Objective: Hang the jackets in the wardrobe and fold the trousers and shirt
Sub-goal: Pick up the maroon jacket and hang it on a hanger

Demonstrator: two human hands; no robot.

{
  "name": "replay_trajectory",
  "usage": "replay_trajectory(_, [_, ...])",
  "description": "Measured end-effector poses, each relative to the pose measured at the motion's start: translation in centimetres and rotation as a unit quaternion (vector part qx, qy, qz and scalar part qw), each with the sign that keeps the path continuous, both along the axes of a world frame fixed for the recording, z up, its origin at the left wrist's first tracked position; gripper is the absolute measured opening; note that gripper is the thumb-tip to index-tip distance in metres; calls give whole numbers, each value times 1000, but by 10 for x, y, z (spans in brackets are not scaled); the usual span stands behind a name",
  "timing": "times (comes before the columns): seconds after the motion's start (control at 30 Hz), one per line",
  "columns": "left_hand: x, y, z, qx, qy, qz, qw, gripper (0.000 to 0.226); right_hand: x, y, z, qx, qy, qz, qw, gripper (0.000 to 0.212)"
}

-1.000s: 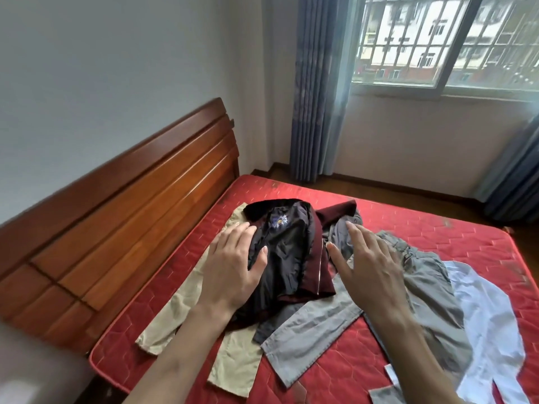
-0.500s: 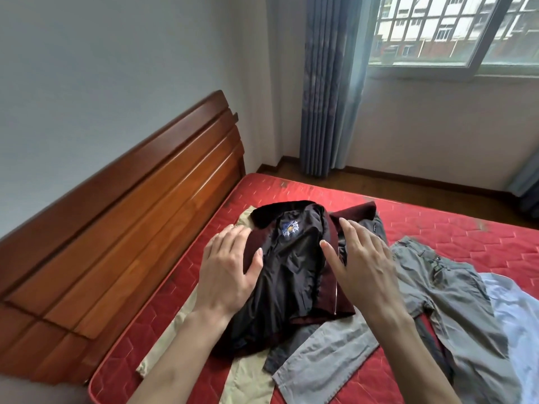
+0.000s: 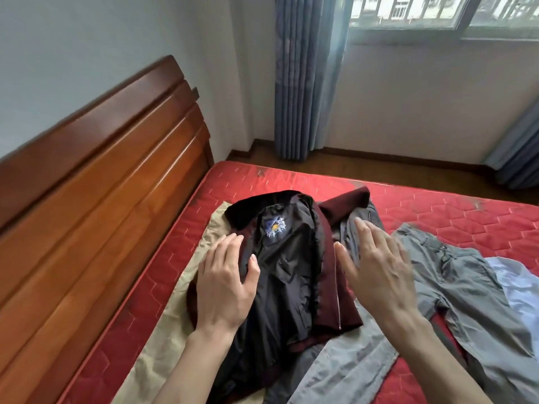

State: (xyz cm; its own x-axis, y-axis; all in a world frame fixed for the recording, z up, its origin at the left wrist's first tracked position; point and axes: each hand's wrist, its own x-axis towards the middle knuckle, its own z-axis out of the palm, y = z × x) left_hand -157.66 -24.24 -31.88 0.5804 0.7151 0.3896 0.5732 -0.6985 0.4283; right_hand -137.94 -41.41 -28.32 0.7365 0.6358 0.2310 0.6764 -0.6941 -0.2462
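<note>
The step in hand looks like picking up the first jacket, and none of the clothes has been hung or folded yet. At 9 o'clock stands the wooden headboard (image 3: pixel 96 205), and the red bed (image 3: pixel 437 217) runs off to the right from it. Tan trousers (image 3: pixel 175 304) lie flat on the bed near the headboard, partly under the jacket. The left hand (image 3: pixel 224 287) lies on the left edge of the dark red jacket (image 3: pixel 291 272), fingers straight, its grip wide and holding nothing. The jacket lies open in the middle, black lining up. The right hand (image 3: pixel 376 275) hovers just right of it, also wide and empty. Next, both hands probably need to pinch the jacket near the collar at 12 o'clock and lift. Grey trousers (image 3: pixel 466 301) poke out from under the jacket and might drag along. A white shirt (image 3: pixel 522 290) lies at 3 o'clock. No wardrobe is in view.
</note>
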Motion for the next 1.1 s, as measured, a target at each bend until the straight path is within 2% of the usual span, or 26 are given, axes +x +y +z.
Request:
replay_trajectory(0.4, [73,101,-192,-73,53,16,996,41,54,89,-202,-42,41,-34,998,68])
replay_trajectory(0.73, [92,152,-341,-68,90,34,993,39,96,122,-356,-109,71,-38,991,71])
replay_trajectory(0.83, [92,163,-378,-69,103,53,991,42,115,128,-390,-132,74,-49,987,74])
replay_trajectory(0.93, [93,169,-412,-108,119,77,984,47,126,135,-422,-181,63,-50,980,81])
replay_trajectory(1.03, [93,173,-440,-147,165,108,969,58,133,137,-454,-248,52,-50,966,92])
replay_trajectory(1.1, [97,174,-454,-162,209,139,954,64,135,136,-473,-263,88,-69,958,99])
